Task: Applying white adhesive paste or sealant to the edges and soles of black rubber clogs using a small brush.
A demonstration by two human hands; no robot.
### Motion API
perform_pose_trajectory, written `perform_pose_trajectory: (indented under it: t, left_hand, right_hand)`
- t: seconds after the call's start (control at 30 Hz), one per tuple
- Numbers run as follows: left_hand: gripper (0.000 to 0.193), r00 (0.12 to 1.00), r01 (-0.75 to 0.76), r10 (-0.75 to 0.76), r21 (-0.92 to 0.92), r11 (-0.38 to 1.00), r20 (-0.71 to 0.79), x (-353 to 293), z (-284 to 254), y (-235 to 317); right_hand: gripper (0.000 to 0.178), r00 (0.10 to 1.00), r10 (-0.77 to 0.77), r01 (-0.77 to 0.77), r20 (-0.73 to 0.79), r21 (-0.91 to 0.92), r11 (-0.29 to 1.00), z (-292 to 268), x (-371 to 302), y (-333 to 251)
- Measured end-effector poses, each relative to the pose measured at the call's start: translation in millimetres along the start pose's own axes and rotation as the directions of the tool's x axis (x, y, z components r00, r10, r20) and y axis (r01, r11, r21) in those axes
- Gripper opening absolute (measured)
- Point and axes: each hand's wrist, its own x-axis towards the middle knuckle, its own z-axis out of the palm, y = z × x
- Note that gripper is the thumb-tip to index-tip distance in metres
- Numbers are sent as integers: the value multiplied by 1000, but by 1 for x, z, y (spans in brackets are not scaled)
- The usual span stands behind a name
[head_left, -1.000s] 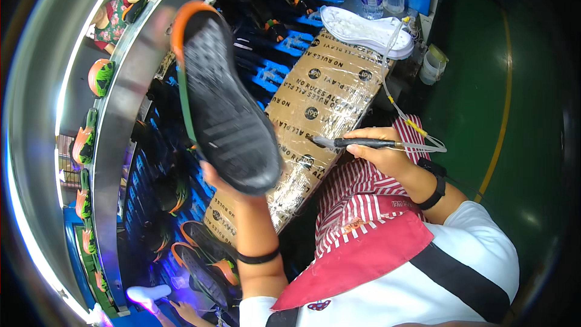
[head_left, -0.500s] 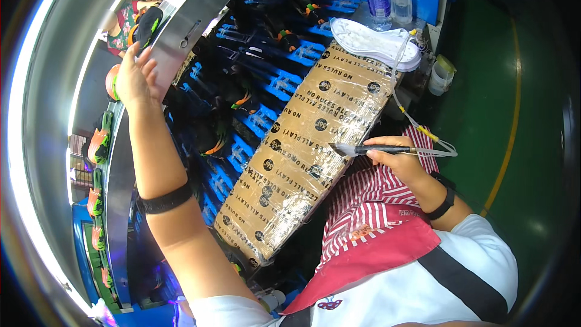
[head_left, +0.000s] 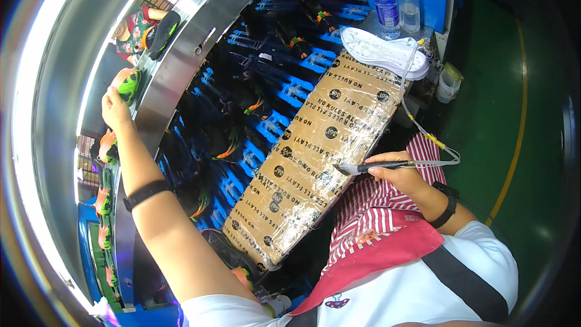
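My left hand (head_left: 115, 109) is stretched out to the far left, with its fingers closed on the near end of an orange, green and black shoe upper (head_left: 128, 83) on the conveyor. Part of that grip is hidden by the hand itself. In my right hand (head_left: 396, 172) is a flat brush (head_left: 374, 168) with a dark handle, its bristles pointing left over a tape-wrapped cardboard surface (head_left: 302, 145). A thin clear tube (head_left: 427, 137) runs from the brush handle up toward a pair of white shoe soles (head_left: 384, 51) at the far end of the cardboard.
More shoe uppers (head_left: 104, 200) line the conveyor (head_left: 172, 63) on the left. Beneath it, a rack with blue holders (head_left: 290, 85) carries several dark shoes. Two bottles (head_left: 396, 9) and a small tub (head_left: 449, 83) stand at the far right. Another person (head_left: 136, 30) is across the conveyor.
My left hand has come down and left from an open reach, and its fingers have closed on the shoe upper. The brush stays in my right hand, and the view has shifted slightly.
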Motion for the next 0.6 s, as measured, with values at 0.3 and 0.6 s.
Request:
perform_pose_trajectory:
  t: [0.3, 0.6]
  left_hand:
    - [25, 733, -196, -401, -734, 650, -550, -121, -68, 117]
    - [79, 782, 621, 226, -693, -366, 581, -207, -6, 57]
  right_hand:
    - [19, 999, 34, -34, -12, 14, 999, -2, -1, 0]
    - [21, 999, 36, -37, 40, 28, 999, 4, -12, -7]
